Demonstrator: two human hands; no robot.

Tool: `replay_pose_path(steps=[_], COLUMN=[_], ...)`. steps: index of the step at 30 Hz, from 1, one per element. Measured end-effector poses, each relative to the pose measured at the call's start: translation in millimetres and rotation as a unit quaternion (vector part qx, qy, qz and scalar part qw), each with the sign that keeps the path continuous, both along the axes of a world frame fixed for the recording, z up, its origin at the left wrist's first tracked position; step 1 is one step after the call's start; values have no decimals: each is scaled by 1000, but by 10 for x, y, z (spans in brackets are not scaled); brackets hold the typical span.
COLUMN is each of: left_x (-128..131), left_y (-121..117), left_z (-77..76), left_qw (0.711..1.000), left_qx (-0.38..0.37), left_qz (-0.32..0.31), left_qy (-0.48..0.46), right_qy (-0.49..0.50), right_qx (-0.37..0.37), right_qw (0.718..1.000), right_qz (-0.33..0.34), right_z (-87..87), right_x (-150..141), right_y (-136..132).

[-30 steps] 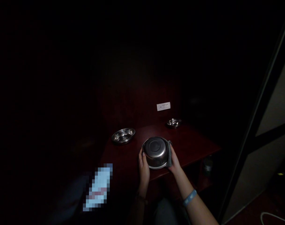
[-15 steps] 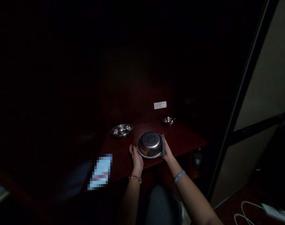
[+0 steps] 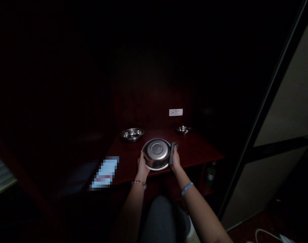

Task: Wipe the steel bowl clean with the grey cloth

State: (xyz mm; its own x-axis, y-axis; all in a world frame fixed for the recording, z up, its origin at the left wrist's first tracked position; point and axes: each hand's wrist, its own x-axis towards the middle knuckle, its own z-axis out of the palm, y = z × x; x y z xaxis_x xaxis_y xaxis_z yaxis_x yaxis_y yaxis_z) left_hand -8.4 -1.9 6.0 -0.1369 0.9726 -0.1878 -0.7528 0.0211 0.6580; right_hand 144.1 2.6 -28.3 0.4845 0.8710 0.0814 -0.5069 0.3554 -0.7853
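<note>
A shiny steel bowl [image 3: 157,153] is held bottom-up over the front part of a dark red desk [image 3: 194,148]. My left hand [image 3: 143,165] grips its left rim, thumb on the outer wall. On the opposite side my right hand [image 3: 176,158] presses a folded grey cloth [image 3: 172,153] against the rim. Behind the bowl to the left rests a wider steel basin [image 3: 132,134], and a smaller steel bowl [image 3: 183,130] sits at the back right; both stand upright.
A white socket panel [image 3: 175,112] is on the back wall. A pixelated bright screen [image 3: 105,173] lies at the desk's left. Below on the right, a bottle [image 3: 211,173] stands on a shelf. A sliding door [image 3: 275,168] borders the right. My knee [image 3: 160,219] is under the desk edge.
The bowl has turned and shifted slightly left, so its base faces me more fully. My left hand has closed on the rim, its fingers spread before. The view has moved a little.
</note>
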Motion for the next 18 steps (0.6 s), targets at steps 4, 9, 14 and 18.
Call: replay_pose_path(steps=[4, 9, 14, 18], left_x=[13, -2, 23, 51], left_y=[-30, -26, 56, 55], left_z=[25, -23, -109, -109], left_qw=[999, 997, 992, 989], left_qx=[15, 10, 37, 55], left_qz=[46, 67, 71, 76], left_qy=[7, 44, 101, 118], right_qy=[-47, -118, -369, -498], right_qx=[-22, 30, 82, 95], right_qw=[989, 967, 887, 836], right_qz=[-141, -223, -266, -211], right_z=[106, 192, 344, 506], right_x=[-2, 113, 205, 69], right_y=[-87, -329, -534, -534])
